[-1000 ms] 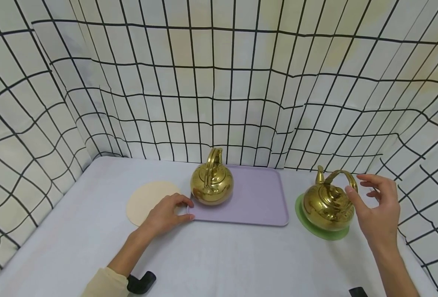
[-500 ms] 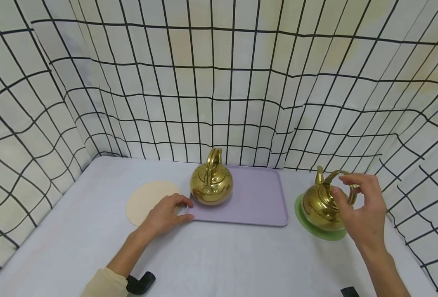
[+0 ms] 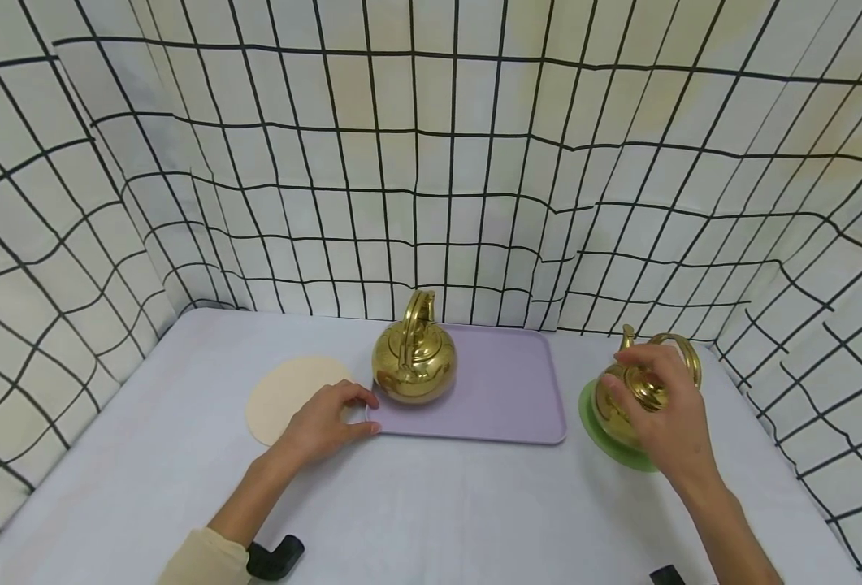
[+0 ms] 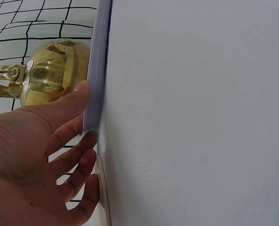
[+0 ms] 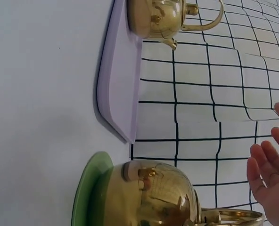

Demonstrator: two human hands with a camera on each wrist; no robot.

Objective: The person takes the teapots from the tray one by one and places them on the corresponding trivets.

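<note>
Three o'clock from the lilac tray (image 3: pixel 507 394), the right hand (image 3: pixel 660 410) hovers, fingers loose and parted, by a gold teapot (image 5: pixel 149 193) on a green mat (image 3: pixel 617 453); the left hand (image 3: pixel 324 422) pinches the tray's eight o'clock corner beside a second teapot (image 3: pixel 413 366). Steadying the tray seems the present step; grasping the arched handle (image 3: pixel 689 354) would call for shifting toward one o'clock. From above, hand and teapot overlap; the right wrist view reveals a gap.

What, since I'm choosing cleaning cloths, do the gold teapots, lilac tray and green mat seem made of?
Left teapot and right teapot: polished metal, perhaps brass or a plating, given their golden, mirrorlike reflections.
Lilac tray: probably moulded plastic, satin finish, with rounded corners and even colour.
Green mat: perhaps silicone or felt, evenly coloured and matte; texture unclear.
</note>
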